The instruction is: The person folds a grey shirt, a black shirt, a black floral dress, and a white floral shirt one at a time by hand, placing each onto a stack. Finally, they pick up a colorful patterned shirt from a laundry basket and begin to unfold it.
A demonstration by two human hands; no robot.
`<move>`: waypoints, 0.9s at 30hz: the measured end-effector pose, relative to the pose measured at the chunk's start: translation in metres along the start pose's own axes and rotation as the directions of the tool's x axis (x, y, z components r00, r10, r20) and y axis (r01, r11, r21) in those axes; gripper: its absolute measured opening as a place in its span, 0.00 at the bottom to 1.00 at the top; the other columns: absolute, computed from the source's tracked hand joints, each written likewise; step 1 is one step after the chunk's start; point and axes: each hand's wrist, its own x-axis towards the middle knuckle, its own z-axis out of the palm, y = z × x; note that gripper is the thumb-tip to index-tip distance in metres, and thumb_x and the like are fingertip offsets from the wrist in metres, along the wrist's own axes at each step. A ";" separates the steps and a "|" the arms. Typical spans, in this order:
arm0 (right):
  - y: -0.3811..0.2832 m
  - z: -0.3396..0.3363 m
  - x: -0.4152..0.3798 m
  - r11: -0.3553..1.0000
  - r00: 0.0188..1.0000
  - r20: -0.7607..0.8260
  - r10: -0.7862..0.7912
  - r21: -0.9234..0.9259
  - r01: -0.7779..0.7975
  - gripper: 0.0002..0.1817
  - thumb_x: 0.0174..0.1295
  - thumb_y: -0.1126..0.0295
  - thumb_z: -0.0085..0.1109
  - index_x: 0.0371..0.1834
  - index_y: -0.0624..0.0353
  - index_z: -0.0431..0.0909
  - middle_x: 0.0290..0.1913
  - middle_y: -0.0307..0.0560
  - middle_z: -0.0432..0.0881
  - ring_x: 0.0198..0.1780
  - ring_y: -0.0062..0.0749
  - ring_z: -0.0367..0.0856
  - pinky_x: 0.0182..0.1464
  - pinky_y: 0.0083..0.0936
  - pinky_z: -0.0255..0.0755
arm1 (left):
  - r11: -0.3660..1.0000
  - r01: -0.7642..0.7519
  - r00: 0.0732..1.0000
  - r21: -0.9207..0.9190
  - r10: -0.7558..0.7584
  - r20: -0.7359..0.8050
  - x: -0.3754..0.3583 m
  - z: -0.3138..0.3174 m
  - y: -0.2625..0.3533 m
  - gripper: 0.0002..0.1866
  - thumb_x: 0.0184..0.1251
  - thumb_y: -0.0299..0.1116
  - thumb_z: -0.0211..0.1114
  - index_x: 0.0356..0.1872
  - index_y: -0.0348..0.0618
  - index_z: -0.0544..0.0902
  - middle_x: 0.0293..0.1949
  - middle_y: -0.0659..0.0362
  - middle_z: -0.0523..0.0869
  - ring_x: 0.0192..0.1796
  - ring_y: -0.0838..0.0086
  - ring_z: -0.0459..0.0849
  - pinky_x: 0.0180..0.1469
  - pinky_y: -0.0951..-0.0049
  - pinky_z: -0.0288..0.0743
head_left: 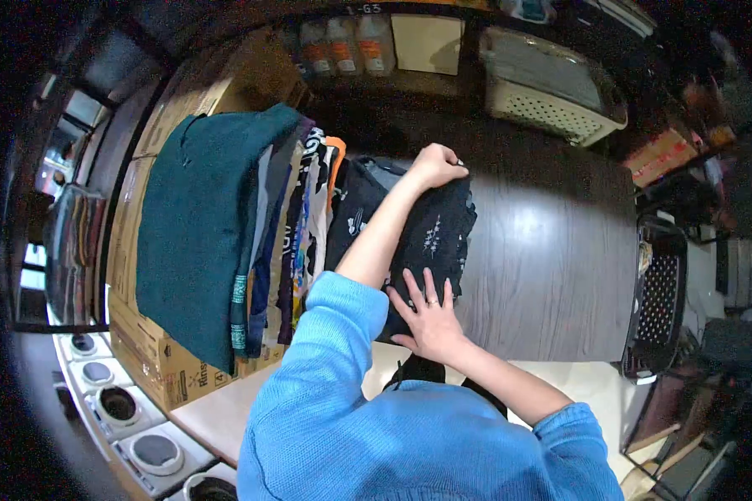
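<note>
A black garment with small white print lies on the grey wood-grain table. At its far edge my left hand has its fingers closed on the cloth. My right hand rests flat on the near part, fingers spread, a ring on one finger. Left of it is another dark garment with a white print, partly hidden by my left arm. Beside that stands a thick stack of folded clothes, with a dark green garment outermost.
Cardboard boxes stand under and behind the clothes stack. A white perforated basket and bottles are at the back. A dark basket sits off the table's right edge. Washing machines show at lower left.
</note>
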 end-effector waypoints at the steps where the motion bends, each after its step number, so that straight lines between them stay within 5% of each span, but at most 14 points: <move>1: 0.000 0.004 -0.001 1.000 1.000 0.000 0.018 0.007 -0.018 0.49 0.54 0.47 0.67 0.77 0.44 0.53 0.79 0.58 0.42 0.78 0.66 0.39 0.69 0.73 0.39 | 0.997 -0.044 0.998 -0.058 0.047 0.043 0.004 0.000 -0.006 0.18 0.54 0.44 0.73 0.32 0.35 0.87 0.27 0.56 0.87 0.30 0.77 0.81 0.35 0.71 0.74; 4: -0.005 0.007 -0.004 0.998 0.998 0.028 0.054 0.033 -0.055 0.52 0.52 0.48 0.69 0.79 0.40 0.49 0.80 0.57 0.37 0.78 0.68 0.37 0.69 0.74 0.41 | 0.997 -0.062 0.981 -0.052 0.071 0.183 0.007 0.001 -0.030 0.20 0.63 0.44 0.68 0.38 0.33 0.87 0.30 0.54 0.89 0.34 0.77 0.82 0.40 0.71 0.76; 5: -0.005 0.005 -0.005 0.998 0.997 0.043 0.056 0.038 -0.058 0.51 0.54 0.49 0.68 0.79 0.41 0.49 0.80 0.58 0.36 0.77 0.70 0.36 0.68 0.75 0.41 | 0.996 -0.056 0.985 -0.076 0.068 0.158 0.005 0.000 -0.035 0.20 0.62 0.45 0.67 0.39 0.34 0.88 0.34 0.48 0.90 0.38 0.68 0.87 0.45 0.69 0.79; 8: -0.004 0.005 -0.008 0.997 0.996 0.050 0.073 0.032 -0.075 0.51 0.54 0.52 0.69 0.79 0.38 0.47 0.80 0.56 0.35 0.77 0.72 0.36 0.68 0.75 0.42 | 0.995 -0.086 0.996 -0.042 0.086 0.008 -0.021 -0.023 -0.015 0.18 0.63 0.43 0.67 0.40 0.35 0.87 0.35 0.49 0.89 0.38 0.67 0.88 0.44 0.69 0.79; 10: -0.002 0.016 -0.009 0.998 0.998 -0.005 0.065 -0.025 -0.065 0.52 0.54 0.53 0.69 0.79 0.37 0.46 0.80 0.56 0.35 0.77 0.73 0.37 0.68 0.75 0.42 | 0.996 -0.026 0.953 0.087 0.051 -0.298 -0.064 -0.046 0.022 0.17 0.64 0.42 0.67 0.36 0.34 0.86 0.32 0.48 0.88 0.36 0.63 0.88 0.40 0.68 0.78; 14: -0.005 -0.003 -0.013 0.994 0.995 0.073 0.072 0.075 -0.078 0.45 0.60 0.67 0.58 0.80 0.36 0.45 0.80 0.57 0.34 0.76 0.76 0.36 0.70 0.75 0.32 | 0.978 0.203 0.665 0.057 -0.095 -0.741 -0.128 -0.057 -0.009 0.15 0.69 0.39 0.59 0.36 0.34 0.83 0.29 0.44 0.84 0.36 0.52 0.86 0.38 0.60 0.76; 16: -0.003 0.008 -0.015 0.998 0.997 0.023 0.069 0.006 -0.069 0.50 0.55 0.62 0.66 0.79 0.36 0.45 0.80 0.58 0.35 0.76 0.76 0.37 0.70 0.74 0.34 | 0.931 0.224 0.797 0.289 -0.004 -0.604 -0.141 -0.047 -0.020 0.18 0.71 0.40 0.54 0.42 0.32 0.83 0.33 0.43 0.85 0.42 0.48 0.85 0.45 0.55 0.77; 17: -0.003 0.015 -0.015 0.997 0.998 0.004 0.065 -0.031 -0.064 0.53 0.53 0.59 0.70 0.79 0.37 0.45 0.80 0.58 0.35 0.76 0.76 0.38 0.70 0.74 0.35 | 0.889 0.300 0.848 0.346 -0.082 -0.523 -0.134 -0.036 -0.038 0.21 0.72 0.41 0.52 0.49 0.31 0.81 0.45 0.41 0.85 0.52 0.45 0.82 0.56 0.54 0.74; 18: -0.003 0.020 -0.014 0.998 0.998 -0.013 0.053 -0.039 -0.054 0.53 0.52 0.59 0.70 0.79 0.37 0.45 0.80 0.59 0.35 0.76 0.76 0.38 0.70 0.73 0.35 | 0.832 0.273 0.919 0.483 -0.078 -0.386 -0.117 -0.027 -0.072 0.27 0.71 0.44 0.52 0.62 0.30 0.72 0.62 0.40 0.75 0.67 0.45 0.70 0.67 0.51 0.64; 20: -0.001 0.028 -0.014 0.997 0.998 -0.040 0.040 -0.057 -0.042 0.53 0.52 0.60 0.70 0.79 0.37 0.45 0.80 0.60 0.35 0.76 0.77 0.38 0.70 0.73 0.36 | 0.836 0.258 0.913 0.484 -0.047 -0.405 -0.107 -0.011 -0.072 0.33 0.72 0.48 0.49 0.72 0.38 0.61 0.75 0.45 0.58 0.76 0.47 0.54 0.72 0.39 0.51; 22: 0.004 0.040 -0.015 0.987 0.994 -0.111 0.012 -0.159 -0.029 0.50 0.54 0.61 0.67 0.79 0.37 0.46 0.80 0.61 0.36 0.76 0.75 0.39 0.71 0.71 0.39 | 0.861 0.368 0.920 0.352 -0.283 -0.270 -0.103 -0.017 -0.066 0.35 0.73 0.51 0.43 0.77 0.50 0.50 0.79 0.56 0.48 0.80 0.54 0.45 0.72 0.31 0.39; 24: 0.015 0.019 -0.025 0.999 0.997 0.058 -0.046 0.012 0.045 0.45 0.59 0.70 0.56 0.79 0.36 0.46 0.80 0.60 0.34 0.77 0.73 0.36 0.71 0.72 0.38 | 0.870 0.360 0.932 0.337 -0.320 -0.170 -0.094 -0.025 -0.078 0.35 0.74 0.51 0.40 0.78 0.49 0.50 0.79 0.53 0.48 0.79 0.54 0.46 0.72 0.32 0.38; 26: 0.029 0.003 -0.043 0.998 0.983 0.173 -0.053 0.040 0.046 0.47 0.55 0.64 0.64 0.79 0.38 0.49 0.80 0.58 0.36 0.77 0.71 0.39 0.70 0.70 0.44 | 0.932 0.010 0.978 0.362 0.067 -0.199 -0.050 -0.018 -0.210 0.35 0.75 0.53 0.39 0.78 0.47 0.49 0.78 0.49 0.48 0.79 0.53 0.47 0.72 0.32 0.38; 27: 0.039 -0.006 -0.052 0.994 0.969 0.243 -0.050 0.103 0.026 0.47 0.57 0.62 0.64 0.79 0.39 0.48 0.80 0.57 0.38 0.76 0.71 0.42 0.71 0.69 0.45 | 0.924 0.179 0.956 0.337 -0.083 -0.281 -0.066 -0.021 -0.149 0.35 0.76 0.53 0.39 0.77 0.46 0.50 0.78 0.47 0.49 0.79 0.52 0.47 0.72 0.32 0.38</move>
